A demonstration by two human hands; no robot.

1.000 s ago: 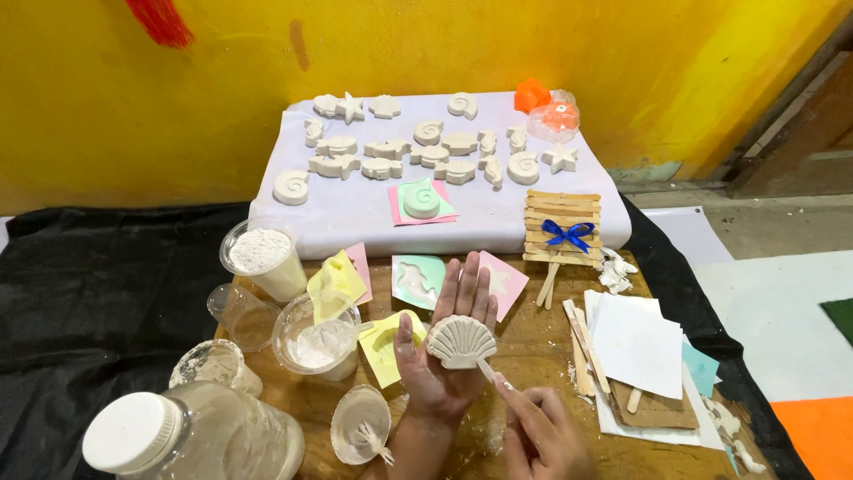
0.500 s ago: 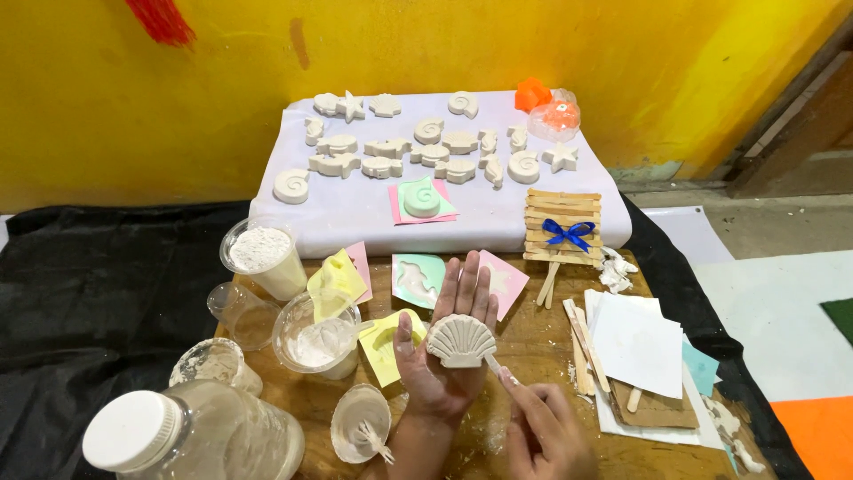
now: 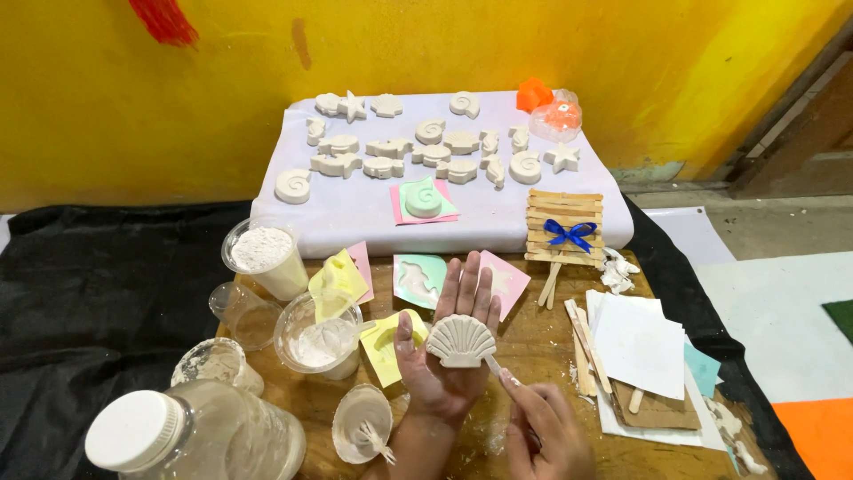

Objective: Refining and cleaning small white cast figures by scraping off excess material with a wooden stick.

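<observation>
A white plaster scallop shell (image 3: 460, 340) lies on the flat palm of my left hand (image 3: 444, 342), fingers stretched out over the wooden board (image 3: 533, 342). My right hand (image 3: 546, 431) is low in the view and pinches a thin stick (image 3: 494, 365) whose tip touches the shell's lower right edge. Coloured moulds lie just beyond my fingers: a teal one (image 3: 418, 280), a pink one (image 3: 511, 280) and a yellow one (image 3: 386, 342).
A white block (image 3: 355, 209) at the back carries several plaster sea shapes. Cups of white powder (image 3: 265, 256) and paste (image 3: 322, 338), a big jar (image 3: 191, 436), a small dish (image 3: 362, 423), paper sheets (image 3: 638, 347) and a stick frame with a blue bow (image 3: 565, 227) surround my hands.
The right hand with the stick has shifted slightly along the shell's lower right edge. The left hand and shell stay nearly still.
</observation>
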